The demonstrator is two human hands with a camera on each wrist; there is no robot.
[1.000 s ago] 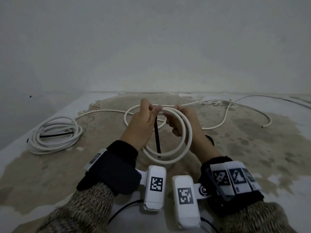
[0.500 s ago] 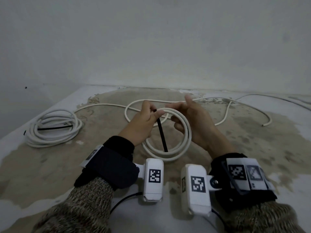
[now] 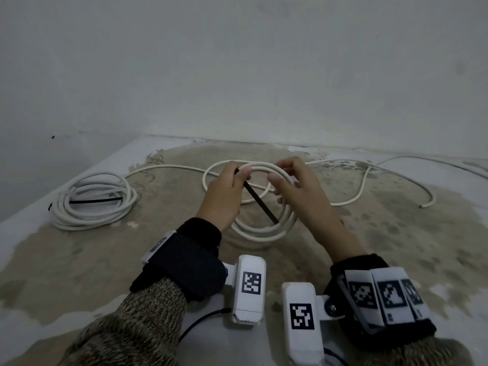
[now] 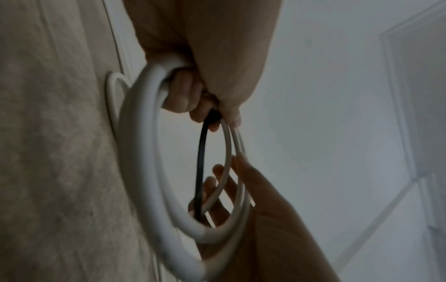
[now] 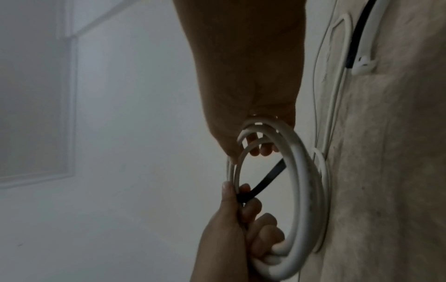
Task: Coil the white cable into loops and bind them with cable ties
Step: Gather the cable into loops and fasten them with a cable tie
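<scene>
The white cable (image 3: 264, 228) is wound into a few loops held up between the two hands, the lower arc hanging just above the stained tabletop (image 3: 396, 233). A black cable tie (image 3: 260, 200) slants across the inside of the coil, its upper end pinched with the loops in the left hand (image 3: 224, 196), whose thumb and curled fingers clamp the strands. The right hand (image 3: 298, 191) grips the coil's far side, thumb on top and fingers curled beneath the strands. Beyond the right hand, the cable's loose tail (image 3: 369, 180) snakes away across the tabletop to a free end. Well out past the left hand lies a second coil (image 3: 92, 204), flat, with a black tie across it.
</scene>
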